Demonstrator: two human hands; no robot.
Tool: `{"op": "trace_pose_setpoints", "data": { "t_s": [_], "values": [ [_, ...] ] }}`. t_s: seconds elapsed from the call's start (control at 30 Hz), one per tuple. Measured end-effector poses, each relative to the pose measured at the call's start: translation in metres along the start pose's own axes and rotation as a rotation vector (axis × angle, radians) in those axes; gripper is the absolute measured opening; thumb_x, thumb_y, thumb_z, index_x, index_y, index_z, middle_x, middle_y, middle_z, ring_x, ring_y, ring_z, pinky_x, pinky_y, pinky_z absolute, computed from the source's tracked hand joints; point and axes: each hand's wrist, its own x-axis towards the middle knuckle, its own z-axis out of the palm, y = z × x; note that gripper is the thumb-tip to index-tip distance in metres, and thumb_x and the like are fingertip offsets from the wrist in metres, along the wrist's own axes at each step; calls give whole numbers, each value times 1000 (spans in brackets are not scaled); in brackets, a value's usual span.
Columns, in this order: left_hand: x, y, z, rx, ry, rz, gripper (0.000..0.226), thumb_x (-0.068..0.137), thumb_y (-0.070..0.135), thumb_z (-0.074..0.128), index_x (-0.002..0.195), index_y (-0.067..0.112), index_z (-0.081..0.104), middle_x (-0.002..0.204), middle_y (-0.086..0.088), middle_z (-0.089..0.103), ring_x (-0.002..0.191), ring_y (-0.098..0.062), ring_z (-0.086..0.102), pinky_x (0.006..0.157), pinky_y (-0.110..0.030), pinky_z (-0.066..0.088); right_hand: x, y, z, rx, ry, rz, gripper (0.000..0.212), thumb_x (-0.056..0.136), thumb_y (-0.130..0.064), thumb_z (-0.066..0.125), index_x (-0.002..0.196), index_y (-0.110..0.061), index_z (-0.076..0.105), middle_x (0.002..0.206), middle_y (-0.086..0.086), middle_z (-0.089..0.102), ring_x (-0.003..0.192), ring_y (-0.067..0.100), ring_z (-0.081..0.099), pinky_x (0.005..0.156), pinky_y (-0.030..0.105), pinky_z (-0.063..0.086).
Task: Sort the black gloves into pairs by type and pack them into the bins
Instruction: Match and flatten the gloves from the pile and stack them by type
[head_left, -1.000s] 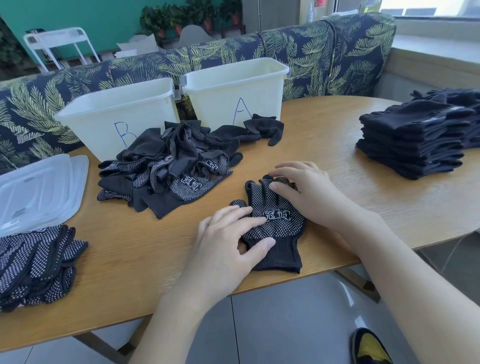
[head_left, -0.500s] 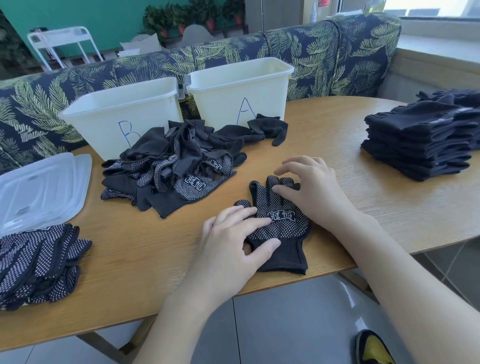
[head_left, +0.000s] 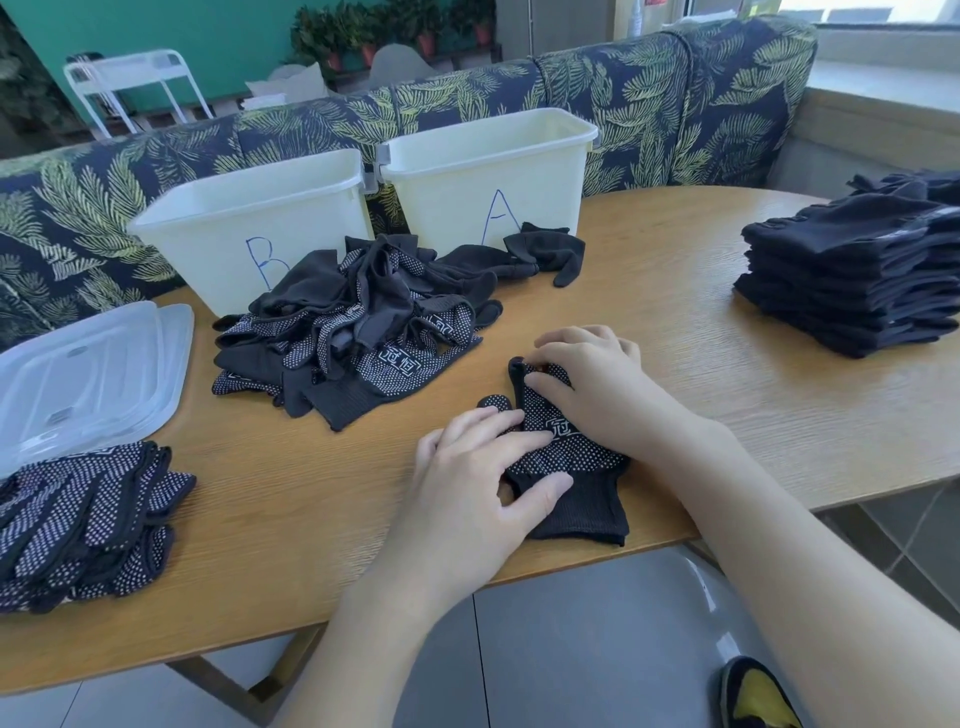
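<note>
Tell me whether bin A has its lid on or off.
Off. Bin A stands open-topped, its inner walls visible; the clear lids lie stacked on the table to the left.

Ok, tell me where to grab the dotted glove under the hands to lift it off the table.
Pinch the plain knit cuff of the dotted glove, coming from the near table edge. The cuff lies flat and bare at that edge, while the left hand and right hand cover the palm and finger end.
</note>
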Motion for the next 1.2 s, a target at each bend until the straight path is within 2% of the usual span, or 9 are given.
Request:
{"op": "trace_pose_setpoints", "data": {
  "t_s": [0.17, 0.4, 0.53, 0.63, 0.77, 0.87, 1.0, 1.1, 1.2],
  "values": [
    [0, -1, 2, 4, 19, 14, 61, 82, 75, 40, 128, 44, 65, 146, 23, 50, 142, 7, 26, 113, -20, 11, 4, 2, 1, 111, 183, -72, 18, 93, -38, 70, 106, -28, 74, 129, -13, 61, 130, 20, 43, 105, 42, 26],
    [0, -1, 1, 7, 15, 13, 62, 83, 76, 39, 129, 44, 64, 147, 24, 49, 143, 7, 24, 111, -13, 5, 3, 2, 2, -38, 41, -38, 29, 100, -50, 54, 120, -39, 72, 144, -13, 54, 139, 21, 33, 111, 46, 19],
    [-1, -1, 2, 9, 12, 7, 61, 83, 76, 40, 129, 45, 64, 147, 24, 49, 143, 7, 24, 113, -19, 10, 1, 6, 2, 4, 43, -39, 28, 102, -48, 51, 119, -40, 72, 145, -13, 54, 139, 20, 32, 112, 46, 17],
    [-1, -2, 2, 1, 18, 15, 58, 84, 74, 43, 129, 44, 65, 146, 23, 50, 143, 6, 26, 115, -22, 14, -4, 10, -1, 60, 110, -69, 26, 100, -46, 56, 117, -36, 74, 139, -12, 59, 136, 20, 39, 111, 46, 23],
    [-1, -4, -1, -62, 68, 35, 53, 84, 68, 51, 125, 41, 69, 143, 20, 55, 140, 4, 34, 117, -28, 23, -21, 12, -9, 151, 214, -143, 22, 96, -43, 63, 110, -33, 77, 123, -14, 68, 123, 19, 51, 106, 52, 40],
    [-3, -2, -4, -113, 149, 63, 41, 85, 57, 62, 119, 38, 73, 132, 21, 62, 133, 2, 43, 112, -30, 33, -42, 15, -12, 161, 258, -178, 19, 96, -39, 64, 107, -31, 77, 115, -16, 69, 114, 17, 54, 101, 44, 44],
    [-12, 4, -8, -206, 210, 158, 23, 86, 32, 77, 109, 29, 79, 106, 19, 68, 113, -10, 58, 97, -21, 45, -73, 14, -14, 203, 299, -192, 18, 96, -33, 67, 107, -25, 78, 105, -12, 69, 103, 15, 57, 94, 12, 38],
    [-20, 2, -11, -224, 144, 193, 18, 87, 23, 79, 104, 27, 81, 103, 19, 70, 110, -9, 61, 94, -16, 45, -94, 9, -15, 222, 303, -250, 19, 97, -33, 65, 106, -23, 78, 102, -14, 67, 97, 14, 59, 89, 15, 42],
    [-25, -2, -13, -218, 81, 164, 14, 89, 29, 74, 101, 29, 81, 107, 21, 71, 115, -7, 60, 98, -15, 43, -112, 11, -15, 232, 235, -306, 19, 99, -37, 64, 106, -26, 77, 104, -18, 65, 99, 6, 58, 89, 14, 42]
  ]
}}
